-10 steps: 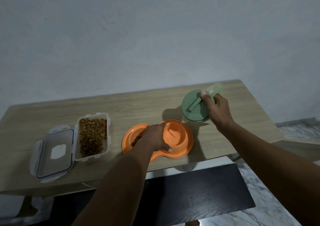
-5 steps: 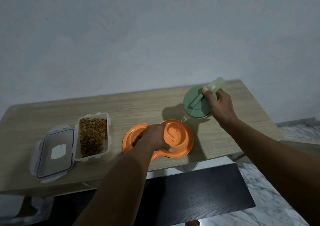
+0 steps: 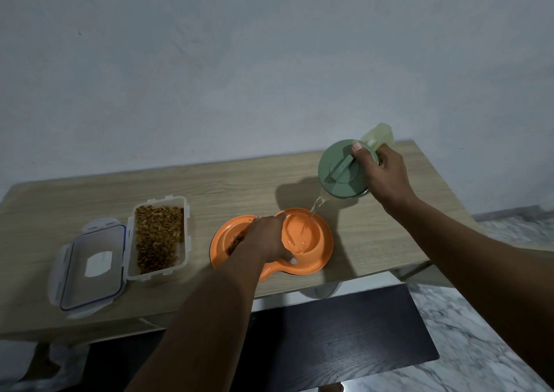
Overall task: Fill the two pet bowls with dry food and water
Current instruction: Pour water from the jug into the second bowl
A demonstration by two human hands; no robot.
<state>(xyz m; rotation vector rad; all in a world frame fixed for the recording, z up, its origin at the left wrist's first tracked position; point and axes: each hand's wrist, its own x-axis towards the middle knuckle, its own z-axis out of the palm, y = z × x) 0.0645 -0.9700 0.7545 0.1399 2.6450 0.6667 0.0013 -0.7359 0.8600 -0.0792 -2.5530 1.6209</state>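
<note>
An orange double pet bowl [image 3: 325, 249] sits near the front edge of the wooden table [image 3: 239, 187]. My left hand [image 3: 266, 238] grips its middle ridge and covers part of the left bowl, where some brown dry food [image 3: 236, 243] shows. My right hand [image 3: 385, 172] holds a green-lidded jug [image 3: 341, 175] by its handle, tilted leftward above the right bowl. A thin stream of water [image 3: 314, 210] runs from the spout into the right bowl [image 3: 301, 235], which holds water.
An open clear container of dry food [image 3: 159, 235] stands left of the bowl, with its blue-rimmed lid [image 3: 90, 265] flat beside it. A dark bench [image 3: 329, 337] lies below the table's front edge. A wall stands close behind the table.
My right hand has lifted and tilted the jug further, and water now pours into the right bowl. My left hand has stayed on the bowl.
</note>
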